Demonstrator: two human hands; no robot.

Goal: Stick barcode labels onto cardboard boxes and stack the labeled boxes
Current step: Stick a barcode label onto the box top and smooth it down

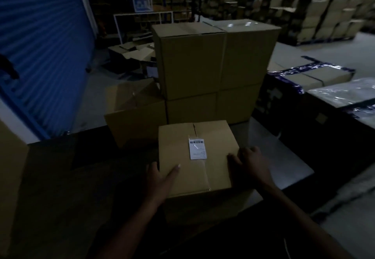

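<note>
A closed cardboard box [182,169] sits in front of me on the dark table [284,167]. A white barcode label [197,149] is stuck on its top, near the centre seam. My left hand [160,177] holds the box's left edge, thumb lying on the top and fingers down the side. At the right edge my right hand [249,163] grips the box the same way, fingers curled over the side. Behind it stands a stack of larger cardboard boxes [213,66], two high and two wide.
An open-flapped box [136,122] leans left of the stack. A blue roller shutter [44,45] fills the left. Taped boxes [312,76] and a plastic-wrapped parcel [345,94] lie to the right. Rows of cartons [304,11] fill the far background. A tall box [10,177] stands at the left edge.
</note>
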